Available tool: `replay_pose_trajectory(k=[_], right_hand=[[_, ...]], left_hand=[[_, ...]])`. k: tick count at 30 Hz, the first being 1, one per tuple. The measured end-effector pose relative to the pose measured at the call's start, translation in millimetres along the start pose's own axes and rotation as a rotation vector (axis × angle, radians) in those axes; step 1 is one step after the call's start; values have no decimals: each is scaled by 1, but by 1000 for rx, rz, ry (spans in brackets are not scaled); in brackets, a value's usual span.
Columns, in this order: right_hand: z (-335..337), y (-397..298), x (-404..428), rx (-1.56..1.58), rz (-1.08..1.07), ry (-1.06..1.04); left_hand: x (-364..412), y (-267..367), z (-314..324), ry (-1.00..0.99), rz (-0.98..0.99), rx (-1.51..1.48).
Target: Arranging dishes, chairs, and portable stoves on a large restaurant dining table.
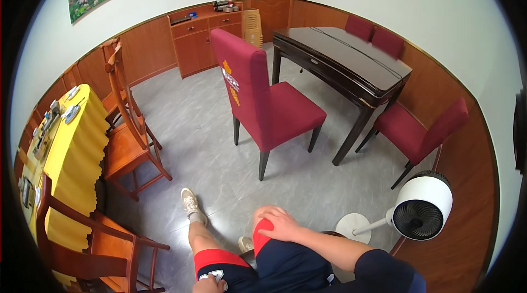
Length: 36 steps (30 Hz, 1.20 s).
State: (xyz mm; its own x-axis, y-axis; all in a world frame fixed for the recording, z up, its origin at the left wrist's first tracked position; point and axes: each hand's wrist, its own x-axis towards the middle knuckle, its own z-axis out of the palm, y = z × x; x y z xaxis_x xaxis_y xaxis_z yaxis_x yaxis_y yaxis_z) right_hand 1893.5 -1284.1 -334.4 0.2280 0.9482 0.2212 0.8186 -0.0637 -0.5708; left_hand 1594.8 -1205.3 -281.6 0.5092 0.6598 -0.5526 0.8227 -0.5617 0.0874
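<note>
My right hand (279, 223) rests on my raised right knee, fingers spread over the red hem of my dark shorts (288, 258), and holds nothing. At the bottom edge my left hand (210, 284) lies on my left thigh beside a white mark on the shorts; it is partly cut off, and whether its fingers are closed cannot be told. My left leg is stretched out to a beige sneaker (189, 201) on the floor. A chair with a maroon cloth cover (255, 95) stands in front of me, its back bearing printed writing.
A dark wooden table (346, 62) with a cable on top stands beyond, with maroon chairs (407, 132) around it. A white pedestal fan (422, 206) is at right. Wooden chairs (125, 149) and a yellow-clothed table (74, 149) stand at left; a wooden cabinet (197, 52) is behind.
</note>
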Motion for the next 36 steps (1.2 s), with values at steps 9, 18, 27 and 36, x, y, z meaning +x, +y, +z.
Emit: replay_pose_trajectory(k=[9, 18, 27, 36], right_hand=[[24, -1, 4, -395, 335, -235], [50, 8, 44, -467, 646, -262], [46, 16, 38, -469, 666, -192], [48, 14, 43, -463, 680, -235]], left_hand=[[-10, 10, 31, 109, 286, -199], [-33, 31, 30, -213, 446, -268], [-42, 34, 28, -152, 421, -260], [-30, 36, 24, -215, 417, -308]])
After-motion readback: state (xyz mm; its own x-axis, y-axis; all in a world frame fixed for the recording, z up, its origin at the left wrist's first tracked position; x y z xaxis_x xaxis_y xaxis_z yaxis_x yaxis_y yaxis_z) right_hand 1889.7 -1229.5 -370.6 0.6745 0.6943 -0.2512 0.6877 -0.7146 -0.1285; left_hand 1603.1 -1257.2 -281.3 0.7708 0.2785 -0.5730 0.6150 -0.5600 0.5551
